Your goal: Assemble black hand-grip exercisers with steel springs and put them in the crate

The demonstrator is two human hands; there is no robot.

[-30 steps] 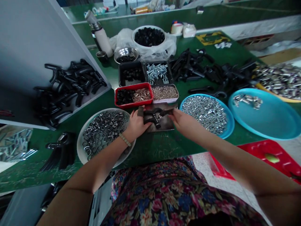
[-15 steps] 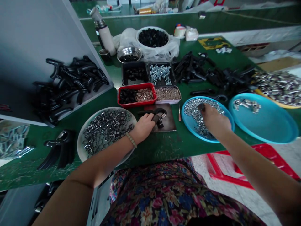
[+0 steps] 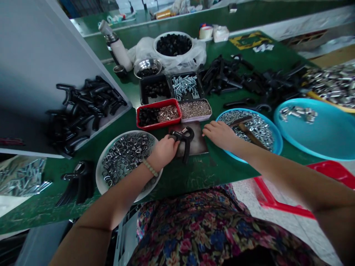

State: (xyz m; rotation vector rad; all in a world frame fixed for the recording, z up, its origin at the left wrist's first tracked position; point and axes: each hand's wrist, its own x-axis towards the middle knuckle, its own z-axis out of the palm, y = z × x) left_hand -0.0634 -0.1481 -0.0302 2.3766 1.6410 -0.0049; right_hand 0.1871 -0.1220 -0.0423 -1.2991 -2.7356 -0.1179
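Note:
My left hand (image 3: 165, 149) is wrapped round one part of a black hand grip exerciser (image 3: 186, 142) with a metal spring, over a dark metal plate (image 3: 198, 142). My right hand (image 3: 220, 133) is beside the plate's right edge with fingers curled together and tips pointing down. Whatever is under those fingertips is hidden. A hammer (image 3: 249, 133) with a wooden handle lies on the small metal parts in a blue tray (image 3: 279, 146), partly behind my right forearm. Left of the plate stands a round pale tray (image 3: 100, 184) of metal rings, partly under my left forearm.
Behind the plate are a red box (image 3: 158, 126) of black parts and copper-coloured pins, a box of tiny rivets (image 3: 195, 109) and a black tray of screws (image 3: 185, 87). Black handles (image 3: 85, 103) fill a grey bin at left. A second blue tray (image 3: 318, 142) is at right.
My right hand has let go of the hammer in the blue tray and moved left to the plate. My left hand has turned the hand grip exerciser so a handle points down. The small screwdriver is now hidden.

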